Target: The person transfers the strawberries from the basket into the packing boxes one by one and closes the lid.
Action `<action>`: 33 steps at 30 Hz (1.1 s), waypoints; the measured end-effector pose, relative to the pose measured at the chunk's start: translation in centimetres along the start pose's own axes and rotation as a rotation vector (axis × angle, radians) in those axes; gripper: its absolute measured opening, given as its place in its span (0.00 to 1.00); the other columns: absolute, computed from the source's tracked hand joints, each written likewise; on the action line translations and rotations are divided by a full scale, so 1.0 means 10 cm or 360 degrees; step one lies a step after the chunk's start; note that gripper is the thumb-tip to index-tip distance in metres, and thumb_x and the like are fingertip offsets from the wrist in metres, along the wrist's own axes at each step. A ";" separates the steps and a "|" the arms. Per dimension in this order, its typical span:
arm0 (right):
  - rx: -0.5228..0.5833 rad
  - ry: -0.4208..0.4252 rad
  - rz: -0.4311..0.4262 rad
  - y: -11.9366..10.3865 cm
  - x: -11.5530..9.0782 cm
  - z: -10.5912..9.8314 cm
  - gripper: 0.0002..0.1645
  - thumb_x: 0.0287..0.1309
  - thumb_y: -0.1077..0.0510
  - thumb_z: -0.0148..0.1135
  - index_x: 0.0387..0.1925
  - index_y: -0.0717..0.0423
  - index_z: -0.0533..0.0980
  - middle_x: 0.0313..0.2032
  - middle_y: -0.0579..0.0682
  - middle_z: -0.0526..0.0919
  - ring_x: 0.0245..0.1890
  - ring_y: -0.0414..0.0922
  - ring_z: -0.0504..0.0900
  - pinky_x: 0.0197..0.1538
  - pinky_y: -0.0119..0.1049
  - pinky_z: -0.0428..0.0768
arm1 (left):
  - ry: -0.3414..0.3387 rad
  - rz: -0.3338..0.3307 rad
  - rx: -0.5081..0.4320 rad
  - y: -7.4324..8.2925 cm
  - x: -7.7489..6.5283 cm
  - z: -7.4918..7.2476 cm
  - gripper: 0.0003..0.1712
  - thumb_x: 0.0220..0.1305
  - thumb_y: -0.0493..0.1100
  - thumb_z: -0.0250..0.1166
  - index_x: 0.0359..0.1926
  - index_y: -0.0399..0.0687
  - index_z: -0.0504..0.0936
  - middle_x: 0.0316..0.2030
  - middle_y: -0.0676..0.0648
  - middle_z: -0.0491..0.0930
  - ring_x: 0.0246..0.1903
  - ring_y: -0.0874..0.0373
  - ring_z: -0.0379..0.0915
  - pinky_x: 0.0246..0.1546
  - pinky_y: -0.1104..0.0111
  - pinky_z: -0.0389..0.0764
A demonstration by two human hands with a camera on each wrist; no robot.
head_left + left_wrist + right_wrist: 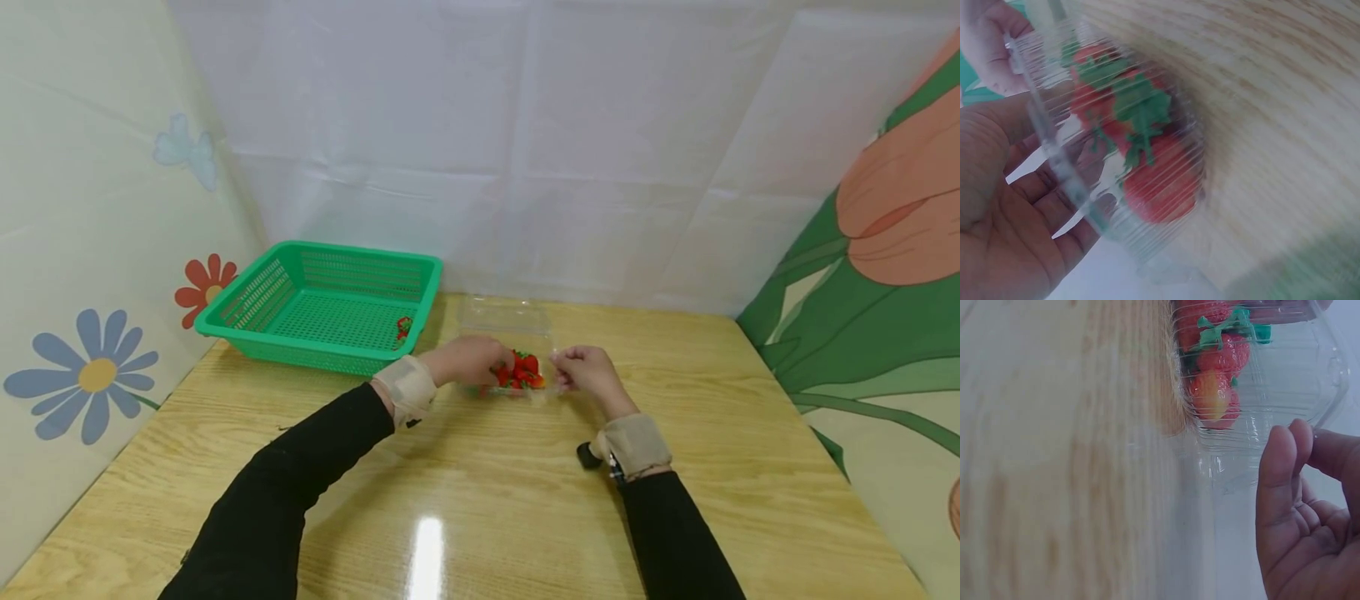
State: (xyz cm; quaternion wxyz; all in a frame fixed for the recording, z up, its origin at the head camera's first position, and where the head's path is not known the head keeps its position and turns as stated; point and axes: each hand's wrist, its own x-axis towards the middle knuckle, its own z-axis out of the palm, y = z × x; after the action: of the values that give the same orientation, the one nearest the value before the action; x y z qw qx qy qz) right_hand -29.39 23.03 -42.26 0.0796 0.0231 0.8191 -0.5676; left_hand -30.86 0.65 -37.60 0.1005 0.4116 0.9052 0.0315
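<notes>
A clear plastic clamshell box (pixel 504 317) stands on the table with its lid raised toward the back wall. Several red strawberries (pixel 527 364) with green leafy tops lie inside; one has a yellowish patch (pixel 1210 394). My left hand (pixel 471 360) reaches over the box's left side, its fingers in among the strawberries. In the left wrist view the left hand (pixel 1016 206) has its fingertips behind the ribbed plastic, so whether they pinch a strawberry is unclear. At the box's right edge my right hand (pixel 588 371) pinches the rim between thumb and fingers.
Left of the box is a green plastic basket (pixel 337 360) with slotted sides. A few strawberries (pixel 403 327) lie in its right corner. White sheeting (pixel 480 150) hangs behind the wooden table (pixel 510 500), and printed flower panels flank both sides.
</notes>
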 end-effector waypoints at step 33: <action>0.0023 -0.0005 0.0004 0.00 -0.01 0.01 0.20 0.64 0.56 0.55 0.43 0.73 0.72 0.24 0.51 0.77 0.22 0.40 0.77 0.29 0.36 0.80 | 0.0353 -0.0392 -0.0286 -0.79 -1.04 -0.58 0.17 0.64 0.44 0.61 0.52 0.45 0.78 0.35 0.46 0.81 0.29 0.58 0.77 0.43 0.58 0.76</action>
State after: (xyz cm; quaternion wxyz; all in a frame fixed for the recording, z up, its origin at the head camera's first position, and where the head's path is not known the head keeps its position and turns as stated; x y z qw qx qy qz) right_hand -29.24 23.00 -42.29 0.0815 0.0237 0.8148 -0.5735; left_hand -31.27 -12.22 -31.45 0.0395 0.2810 0.9479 0.1448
